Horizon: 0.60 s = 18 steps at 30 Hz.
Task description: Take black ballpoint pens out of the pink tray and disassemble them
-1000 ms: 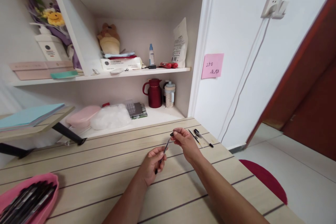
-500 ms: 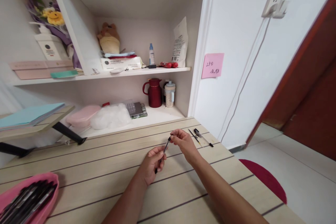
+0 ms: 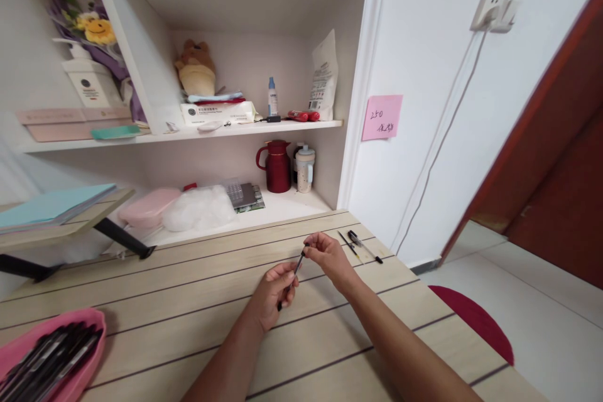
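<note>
Our left hand (image 3: 272, 294) is closed around the lower part of a slim pen (image 3: 298, 265), with the thumb lying along the barrel and the fingers curled; our right hand (image 3: 330, 259) pinches its upper end, where a small dark piece (image 3: 306, 249) shows at the thumb and forefinger, and whether this is a cap or a plug we cannot tell; the pen is slanted between both hands, above the table (image 3: 202, 320). We judge that it is very light, so little strength is needed; its barrel looks like hard, smooth plastic, stiff along its length, but it may turn or slip under damp fingers; strong bending could crack it, therefore any force should go straight along the axis; the best hold, in our opinion, is the middle of the barrel for the left hand and the sides of the end piece for the right, with fingertips only. To the right of this right hand lie a thin dark rod (image 3: 348, 243), probably easier to bend, and another pen (image 3: 365, 247); at the far left, more pens (image 3: 51, 358) lie in a pink tray (image 3: 92, 317).
</note>
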Motion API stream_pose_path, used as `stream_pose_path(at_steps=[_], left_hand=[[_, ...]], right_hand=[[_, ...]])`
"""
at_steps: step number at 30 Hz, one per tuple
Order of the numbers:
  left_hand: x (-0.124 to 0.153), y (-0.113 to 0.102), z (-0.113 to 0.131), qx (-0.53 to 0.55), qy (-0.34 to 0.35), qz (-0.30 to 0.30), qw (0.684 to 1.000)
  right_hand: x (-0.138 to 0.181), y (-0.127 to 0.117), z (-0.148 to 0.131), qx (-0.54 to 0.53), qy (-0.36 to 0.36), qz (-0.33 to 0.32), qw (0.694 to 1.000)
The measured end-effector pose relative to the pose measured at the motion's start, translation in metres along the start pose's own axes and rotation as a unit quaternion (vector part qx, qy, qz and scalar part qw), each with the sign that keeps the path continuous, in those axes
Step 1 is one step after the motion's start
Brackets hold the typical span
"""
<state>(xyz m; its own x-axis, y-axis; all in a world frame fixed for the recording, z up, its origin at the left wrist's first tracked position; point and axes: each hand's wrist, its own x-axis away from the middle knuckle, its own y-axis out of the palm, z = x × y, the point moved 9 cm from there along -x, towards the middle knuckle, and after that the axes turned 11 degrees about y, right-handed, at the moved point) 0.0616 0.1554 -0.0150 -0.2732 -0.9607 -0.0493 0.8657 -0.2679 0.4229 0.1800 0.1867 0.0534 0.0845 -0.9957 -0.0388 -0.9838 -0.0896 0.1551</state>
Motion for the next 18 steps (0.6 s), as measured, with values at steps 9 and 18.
stream_pose_path(at_steps=[9,18], left_hand=[[-0.001,-0.002,0.004,-0.015,0.031,0.023,0.999],[-0.002,-0.004,0.002,-0.012,0.034,0.021,0.999]], right_hand=[[0.006,0.013,0.017,-0.011,0.088,-0.052,0.995],[0.007,0.021,0.032,-0.019,0.098,-0.072,0.992]])
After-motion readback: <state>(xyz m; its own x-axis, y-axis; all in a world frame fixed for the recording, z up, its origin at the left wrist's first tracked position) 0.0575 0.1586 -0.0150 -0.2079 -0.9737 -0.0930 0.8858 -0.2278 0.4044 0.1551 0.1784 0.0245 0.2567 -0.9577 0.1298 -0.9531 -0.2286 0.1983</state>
